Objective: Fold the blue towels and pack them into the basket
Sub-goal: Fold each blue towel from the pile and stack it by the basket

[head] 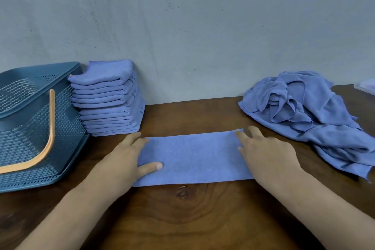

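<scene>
A blue towel [192, 158], folded into a long strip, lies flat on the wooden table [182, 209] in front of me. My left hand [129, 156] rests on its left end, fingers straight and thumb lying on the cloth. My right hand [265, 152] lies flat on its right end with fingers spread. A stack of several folded blue towels [109, 99] stands against the wall at the back left. Beside it on the far left sits the teal plastic basket [30, 124] with an orange handle. A heap of unfolded blue towels [316, 111] lies at the right.
A grey wall [182, 26] closes off the back of the table. A pale object [367, 86] shows at the far right edge, behind the heap. Bare wood runs between the strip and the table's near edge.
</scene>
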`<move>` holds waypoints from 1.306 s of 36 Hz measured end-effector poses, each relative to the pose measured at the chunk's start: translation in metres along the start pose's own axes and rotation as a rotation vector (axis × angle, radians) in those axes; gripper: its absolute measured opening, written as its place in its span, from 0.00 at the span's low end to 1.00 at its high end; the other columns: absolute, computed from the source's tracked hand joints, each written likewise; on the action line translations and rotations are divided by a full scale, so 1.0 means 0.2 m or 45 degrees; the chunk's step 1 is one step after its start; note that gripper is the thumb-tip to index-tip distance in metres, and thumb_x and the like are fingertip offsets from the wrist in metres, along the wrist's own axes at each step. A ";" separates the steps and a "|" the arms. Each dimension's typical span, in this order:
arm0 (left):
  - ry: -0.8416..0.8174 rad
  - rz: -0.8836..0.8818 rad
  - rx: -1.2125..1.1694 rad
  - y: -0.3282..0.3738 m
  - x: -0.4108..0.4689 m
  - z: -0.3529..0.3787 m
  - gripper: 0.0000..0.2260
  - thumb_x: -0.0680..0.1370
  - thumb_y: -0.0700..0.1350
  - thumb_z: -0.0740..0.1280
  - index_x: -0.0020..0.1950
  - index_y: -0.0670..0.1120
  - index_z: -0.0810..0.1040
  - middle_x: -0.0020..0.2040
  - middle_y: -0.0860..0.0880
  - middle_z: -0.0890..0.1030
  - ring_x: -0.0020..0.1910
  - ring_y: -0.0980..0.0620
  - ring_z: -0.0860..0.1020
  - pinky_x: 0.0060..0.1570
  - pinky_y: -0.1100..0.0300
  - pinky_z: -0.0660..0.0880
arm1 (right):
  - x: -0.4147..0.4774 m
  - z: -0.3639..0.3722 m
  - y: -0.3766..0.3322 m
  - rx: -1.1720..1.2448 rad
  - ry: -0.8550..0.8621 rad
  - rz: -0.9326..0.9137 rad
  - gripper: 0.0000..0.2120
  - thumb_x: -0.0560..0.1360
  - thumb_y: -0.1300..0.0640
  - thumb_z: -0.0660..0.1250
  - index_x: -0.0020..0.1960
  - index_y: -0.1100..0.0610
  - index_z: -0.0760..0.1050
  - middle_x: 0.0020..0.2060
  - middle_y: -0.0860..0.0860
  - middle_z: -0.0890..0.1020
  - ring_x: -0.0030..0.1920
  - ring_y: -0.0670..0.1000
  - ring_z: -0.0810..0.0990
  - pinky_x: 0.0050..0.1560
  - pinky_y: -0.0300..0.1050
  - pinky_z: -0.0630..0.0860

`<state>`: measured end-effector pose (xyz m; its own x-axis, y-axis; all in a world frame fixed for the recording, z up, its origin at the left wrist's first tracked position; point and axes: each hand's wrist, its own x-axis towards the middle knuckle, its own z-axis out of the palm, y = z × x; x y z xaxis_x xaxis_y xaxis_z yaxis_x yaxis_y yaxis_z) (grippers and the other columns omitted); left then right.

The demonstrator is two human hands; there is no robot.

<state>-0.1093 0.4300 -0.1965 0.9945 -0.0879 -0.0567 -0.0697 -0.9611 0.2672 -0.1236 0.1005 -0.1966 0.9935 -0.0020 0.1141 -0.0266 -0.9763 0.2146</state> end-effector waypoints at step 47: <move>-0.058 0.260 0.160 0.20 -0.10 0.18 0.37 0.79 0.76 0.42 0.86 0.63 0.42 0.85 0.66 0.44 0.83 0.63 0.39 0.84 0.48 0.39 | -0.04 0.08 -0.02 0.482 -0.413 -0.443 0.48 0.70 0.15 0.43 0.83 0.34 0.35 0.85 0.41 0.39 0.84 0.51 0.35 0.83 0.60 0.41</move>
<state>-0.1344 0.3842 -0.2204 0.9546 -0.2924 -0.0577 -0.2806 -0.9470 0.1562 -0.1294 0.1016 -0.2140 0.9214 0.3235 -0.2152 0.2880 -0.9404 -0.1806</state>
